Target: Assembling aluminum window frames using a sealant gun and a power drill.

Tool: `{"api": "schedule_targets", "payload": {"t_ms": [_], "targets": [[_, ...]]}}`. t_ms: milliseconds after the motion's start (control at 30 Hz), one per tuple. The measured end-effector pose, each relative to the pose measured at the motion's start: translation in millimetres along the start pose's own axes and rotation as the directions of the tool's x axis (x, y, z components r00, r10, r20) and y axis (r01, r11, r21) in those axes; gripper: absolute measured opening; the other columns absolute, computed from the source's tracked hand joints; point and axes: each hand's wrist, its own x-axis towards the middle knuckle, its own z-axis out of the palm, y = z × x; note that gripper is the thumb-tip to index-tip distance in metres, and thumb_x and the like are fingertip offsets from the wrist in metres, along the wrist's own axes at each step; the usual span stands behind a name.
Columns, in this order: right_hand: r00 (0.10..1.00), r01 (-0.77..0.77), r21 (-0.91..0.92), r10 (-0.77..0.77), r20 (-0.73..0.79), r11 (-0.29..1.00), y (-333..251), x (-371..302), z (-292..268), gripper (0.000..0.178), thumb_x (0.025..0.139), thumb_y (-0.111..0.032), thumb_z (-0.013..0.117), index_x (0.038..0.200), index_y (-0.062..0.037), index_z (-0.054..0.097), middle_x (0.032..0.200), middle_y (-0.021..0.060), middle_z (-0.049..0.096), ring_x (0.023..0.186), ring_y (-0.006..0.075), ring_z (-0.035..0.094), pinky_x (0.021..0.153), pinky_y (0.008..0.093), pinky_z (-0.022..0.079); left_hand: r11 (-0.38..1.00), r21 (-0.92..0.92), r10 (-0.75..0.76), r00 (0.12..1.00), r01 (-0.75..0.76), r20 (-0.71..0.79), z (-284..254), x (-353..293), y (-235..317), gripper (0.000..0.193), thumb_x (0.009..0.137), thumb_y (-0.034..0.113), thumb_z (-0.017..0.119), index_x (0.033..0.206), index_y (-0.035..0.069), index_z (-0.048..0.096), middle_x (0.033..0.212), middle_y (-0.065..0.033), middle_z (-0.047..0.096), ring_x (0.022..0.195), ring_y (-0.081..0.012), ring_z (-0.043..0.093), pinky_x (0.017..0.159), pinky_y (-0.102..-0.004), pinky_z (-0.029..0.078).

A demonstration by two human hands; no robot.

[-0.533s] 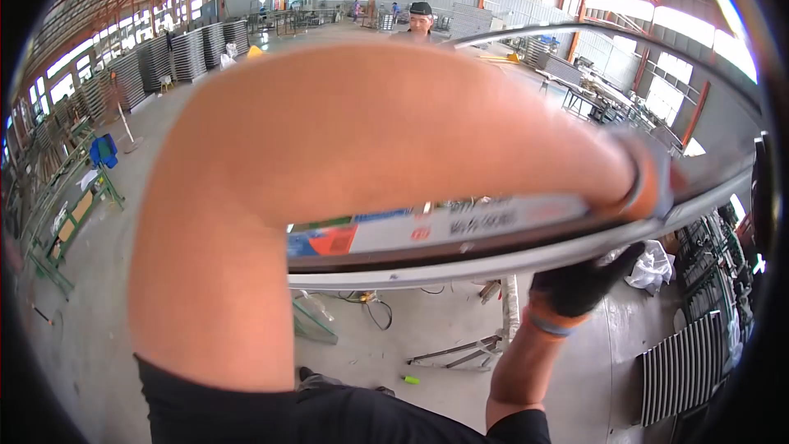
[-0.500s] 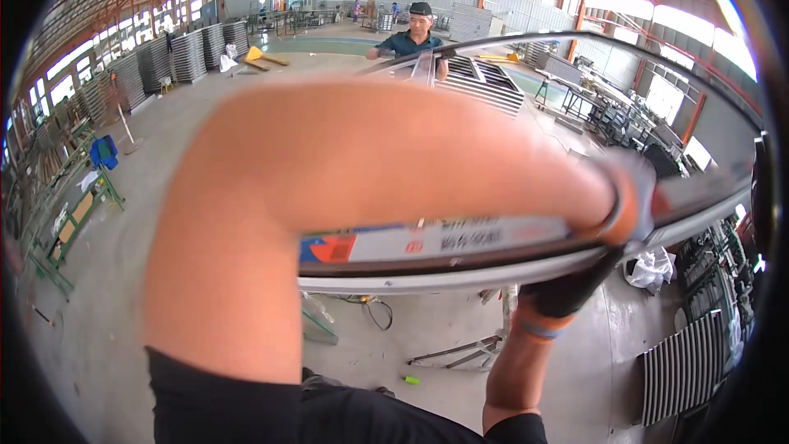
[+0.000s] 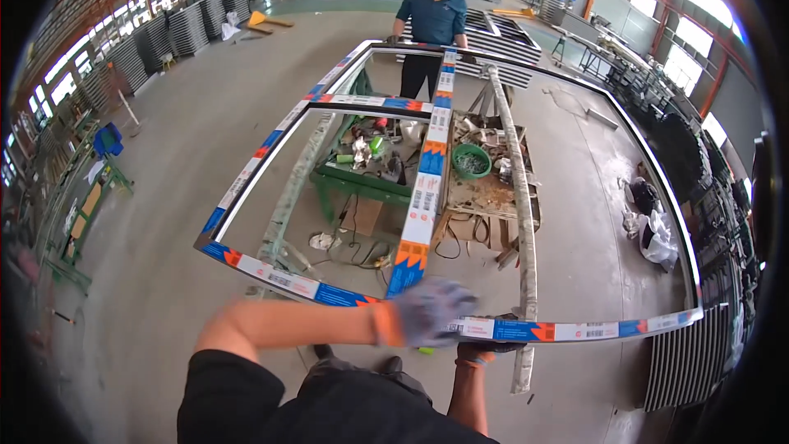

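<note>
A large window frame (image 3: 423, 197), covered in blue, orange and white protective tape, lies roughly level in front of me. A crossbar and a long middle bar divide it into open panes. My left hand (image 3: 431, 312), in a grey glove with an orange cuff, is over the near rail by the middle bar's foot; its fingers are smeared by motion. My right hand (image 3: 486, 349), in a dark glove, grips the near rail from below, just right of the left hand. A co-worker (image 3: 431, 12) stands at the far side with both hands at the far rail.
Under the frame, pale support bars (image 3: 516, 181) run away from me. A green bench (image 3: 366, 183) and a wooden bench (image 3: 485, 197) carry tools, scraps and a green basket (image 3: 471, 161). White plastic bags (image 3: 657, 240) lie on the floor at right. Stacked profiles (image 3: 686, 358) stand nearby.
The frame has swung from a raised tilt down to near level. My left arm has dropped from across the view, its hand moving left and down. The co-worker now shows more fully.
</note>
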Motion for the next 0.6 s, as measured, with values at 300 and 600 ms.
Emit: {"api": "schedule_targets", "payload": {"t_ms": [300,600], "targets": [[0.800,-0.116,0.017,0.104,-0.591,0.993,22.9,-0.6,-80.8,0.038,0.089,-0.050,0.046,0.104,-0.0179,0.059,0.102,0.0060,0.062,0.095,0.0267,0.059,0.088,0.0499,0.048,0.645,0.582,-0.724,0.640,0.495,0.257,44.3,-248.6,-83.3,0.083,0.075,0.063,0.059,0.132,0.003,0.045,0.127,-0.0165,0.047,0.122,-0.0317,0.040,0.106,-0.0466,0.027],[0.725,-0.229,0.292,0.363,-0.586,0.929,77.7,-6.2,-199.4,0.053,0.085,-0.058,0.035,0.101,-0.0143,0.061,0.103,0.0085,0.064,0.096,0.0271,0.059,0.092,0.0487,0.045,0.547,0.591,-0.824,0.507,0.593,0.254,129.8,-310.6,-110.6,0.067,0.078,0.050,0.062,0.126,0.004,0.049,0.128,-0.0142,0.048,0.125,-0.0307,0.041,0.106,-0.0455,0.027]]}}
